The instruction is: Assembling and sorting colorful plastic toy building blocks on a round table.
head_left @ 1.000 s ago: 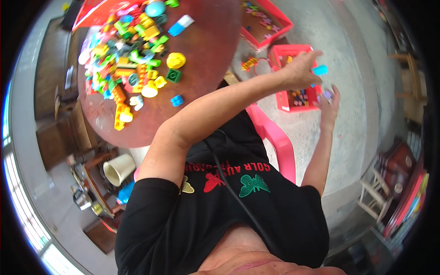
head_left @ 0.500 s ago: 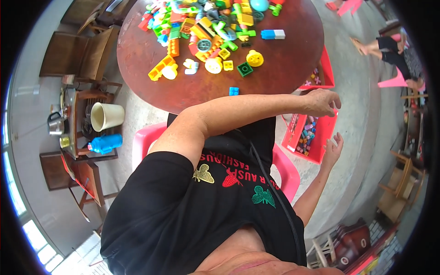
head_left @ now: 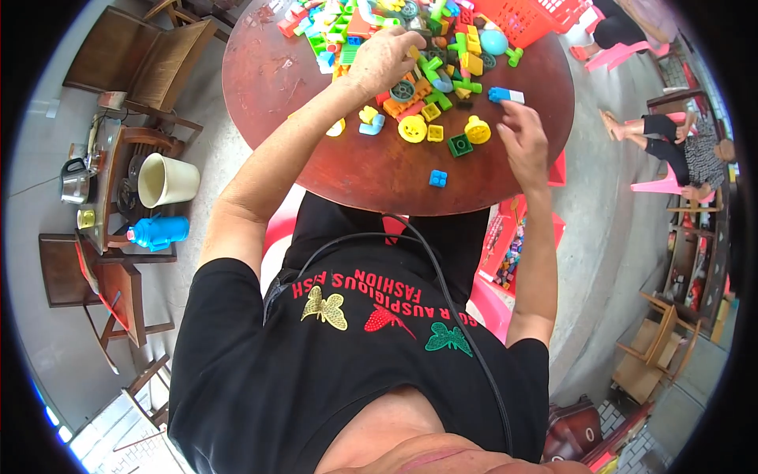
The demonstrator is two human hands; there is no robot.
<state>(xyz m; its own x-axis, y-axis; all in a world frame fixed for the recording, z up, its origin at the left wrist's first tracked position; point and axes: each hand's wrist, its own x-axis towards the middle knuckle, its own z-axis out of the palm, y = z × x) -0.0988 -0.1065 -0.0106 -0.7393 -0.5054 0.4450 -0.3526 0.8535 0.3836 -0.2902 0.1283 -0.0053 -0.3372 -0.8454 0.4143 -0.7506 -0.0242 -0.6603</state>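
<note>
My left hand (head_left: 384, 60) reaches over the heap of coloured toy building blocks (head_left: 442, 47) on the round brown table (head_left: 347, 178). Its fingers are bent but loosely apart, with the tips at a yellow block; whether they touch it I cannot make out. My right hand (head_left: 523, 142) hovers open over the table's right side, thumb apart, holding nothing. Just beyond its fingertips lies a blue and white block (head_left: 505, 95). A yellow round piece (head_left: 477, 129) and a dark green block (head_left: 459, 145) are left of it. Nearer me sits a small blue block (head_left: 438, 178).
A red basket (head_left: 517, 20) stands at the table's far right. Below the table edge is a red bin (head_left: 491, 253) of small pieces. My pink chair (head_left: 489, 312) is under me. Left stand a cream bucket (head_left: 170, 180) and blue flask (head_left: 162, 232). People sit at far right.
My left hand has swung from above the red bin on the right to the block heap. My right hand has risen from beside the bin to over the table. The view has shifted.
</note>
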